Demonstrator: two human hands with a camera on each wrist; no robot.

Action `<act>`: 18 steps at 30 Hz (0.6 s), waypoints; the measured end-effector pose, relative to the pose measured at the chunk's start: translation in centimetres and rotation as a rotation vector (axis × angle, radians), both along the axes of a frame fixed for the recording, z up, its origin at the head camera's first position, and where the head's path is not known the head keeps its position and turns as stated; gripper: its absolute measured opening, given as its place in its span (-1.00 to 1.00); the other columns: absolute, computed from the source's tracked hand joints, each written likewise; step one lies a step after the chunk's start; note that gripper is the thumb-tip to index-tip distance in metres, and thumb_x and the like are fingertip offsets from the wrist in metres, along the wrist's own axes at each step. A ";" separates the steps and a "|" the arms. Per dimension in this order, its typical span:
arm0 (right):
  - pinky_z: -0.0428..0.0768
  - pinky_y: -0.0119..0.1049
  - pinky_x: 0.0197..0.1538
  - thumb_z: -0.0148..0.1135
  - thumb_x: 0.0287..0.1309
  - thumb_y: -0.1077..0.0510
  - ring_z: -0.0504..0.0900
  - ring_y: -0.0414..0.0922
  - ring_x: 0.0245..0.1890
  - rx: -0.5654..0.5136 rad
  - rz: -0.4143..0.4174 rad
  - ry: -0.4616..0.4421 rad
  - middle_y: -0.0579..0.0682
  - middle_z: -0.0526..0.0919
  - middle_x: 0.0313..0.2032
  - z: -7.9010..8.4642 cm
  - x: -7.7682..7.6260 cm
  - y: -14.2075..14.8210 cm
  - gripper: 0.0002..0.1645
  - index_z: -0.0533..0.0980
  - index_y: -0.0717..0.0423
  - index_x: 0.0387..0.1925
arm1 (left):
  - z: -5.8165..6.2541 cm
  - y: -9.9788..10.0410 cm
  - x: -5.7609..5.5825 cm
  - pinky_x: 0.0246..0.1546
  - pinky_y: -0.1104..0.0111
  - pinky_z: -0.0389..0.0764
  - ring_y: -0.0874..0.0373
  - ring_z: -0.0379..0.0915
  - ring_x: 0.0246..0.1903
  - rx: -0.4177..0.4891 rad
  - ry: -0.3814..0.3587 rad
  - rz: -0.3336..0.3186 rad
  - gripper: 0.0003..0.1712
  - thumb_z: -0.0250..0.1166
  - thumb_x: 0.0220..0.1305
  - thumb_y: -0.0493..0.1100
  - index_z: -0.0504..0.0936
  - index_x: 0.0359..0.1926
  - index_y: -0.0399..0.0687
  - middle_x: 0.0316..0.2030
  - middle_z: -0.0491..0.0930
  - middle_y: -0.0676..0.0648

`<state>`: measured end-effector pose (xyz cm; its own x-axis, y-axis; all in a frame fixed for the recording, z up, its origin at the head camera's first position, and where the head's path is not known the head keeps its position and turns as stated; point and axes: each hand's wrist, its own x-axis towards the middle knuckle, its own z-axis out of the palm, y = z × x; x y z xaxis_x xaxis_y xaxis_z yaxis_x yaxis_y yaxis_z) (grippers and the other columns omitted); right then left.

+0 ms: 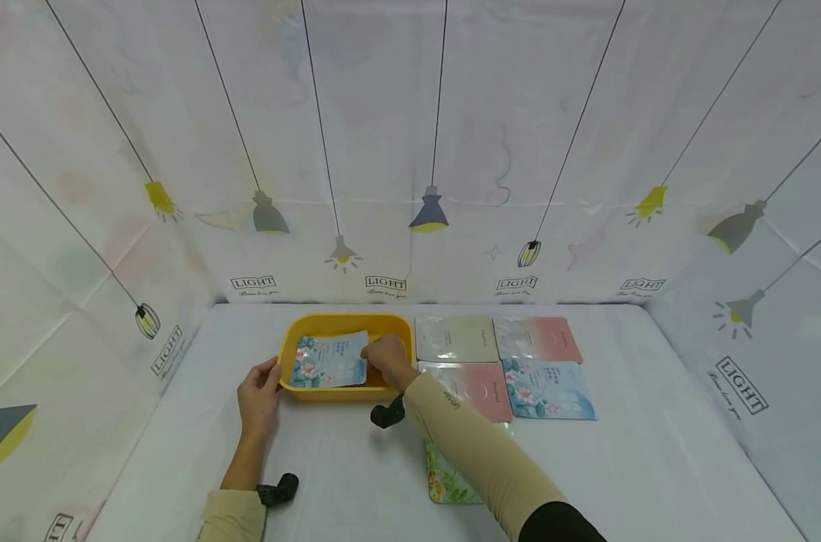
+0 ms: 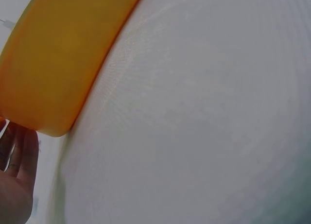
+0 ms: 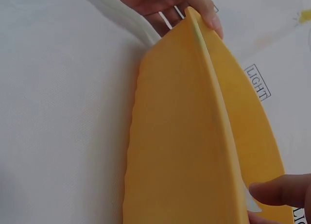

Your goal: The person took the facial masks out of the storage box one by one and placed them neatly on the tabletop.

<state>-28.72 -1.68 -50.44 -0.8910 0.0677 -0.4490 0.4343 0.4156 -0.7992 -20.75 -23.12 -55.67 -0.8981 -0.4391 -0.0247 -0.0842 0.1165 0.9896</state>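
Note:
A yellow plastic tray (image 1: 345, 322) sits near the back of the white table. My left hand (image 1: 259, 399) holds its left end, with the thumb (image 3: 214, 21) over the rim and the other fingers against the outer wall. Inside the tray is a flat blue floral sachet (image 1: 330, 361), like a face mask packet. My right hand (image 1: 387, 357) reaches over the tray's front wall and pinches the sachet's right edge between thumb and fingers. Only a pale corner of that sachet (image 3: 250, 200) shows in the right wrist view, the rest hidden behind the tray wall.
Right of the tray lie a beige-green sachet (image 1: 455, 339), two pink sachets, one at the back (image 1: 539, 339) and one nearer (image 1: 481, 391), and another blue floral sachet (image 1: 551, 390). My right sleeve (image 1: 484, 444) partly covers a green floral sachet (image 1: 445, 482). A lamp-printed cloth (image 1: 383, 113) walls the table.

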 end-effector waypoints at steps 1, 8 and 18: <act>0.46 -0.43 -0.55 0.31 0.11 0.24 0.49 -0.14 -0.58 -0.008 0.004 0.009 -0.02 0.51 -0.60 -0.1 0.0 0.0 -0.89 0.62 0.25 -0.35 | 0.0 0.0 0.0 -0.18 0.78 0.52 0.11 0.45 0.10 0.001 0.000 -0.001 -0.51 0.07 0.46 0.03 0.46 0.22 -0.21 0.21 0.49 -0.15; 0.59 -0.41 -0.34 0.31 0.11 0.27 0.56 -0.10 -0.34 -0.065 0.081 0.104 0.08 0.63 -0.24 0.3 0.9 0.0 -0.85 0.57 0.26 -0.26 | 0.1 -0.1 0.0 -0.17 0.77 0.53 0.13 0.44 0.09 0.008 -0.001 0.000 -0.51 0.07 0.47 0.01 0.46 0.23 -0.21 0.21 0.49 -0.15; 0.69 -0.35 -0.24 0.31 0.11 0.31 0.61 -0.11 -0.31 -0.045 0.062 0.100 0.11 0.64 -0.17 -0.2 0.6 -0.1 -0.69 0.55 0.28 -0.08 | -0.1 -0.2 -0.1 -0.17 0.76 0.54 0.22 0.45 0.04 -0.002 0.009 -0.005 -0.51 0.08 0.46 0.02 0.47 0.22 -0.22 0.20 0.50 -0.16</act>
<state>-28.11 -1.82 -50.63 -0.9334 -0.0074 -0.3588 0.3257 0.4025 -0.8555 -20.90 -23.32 -55.80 -0.9003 -0.4350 -0.0159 -0.0747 0.1185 0.9901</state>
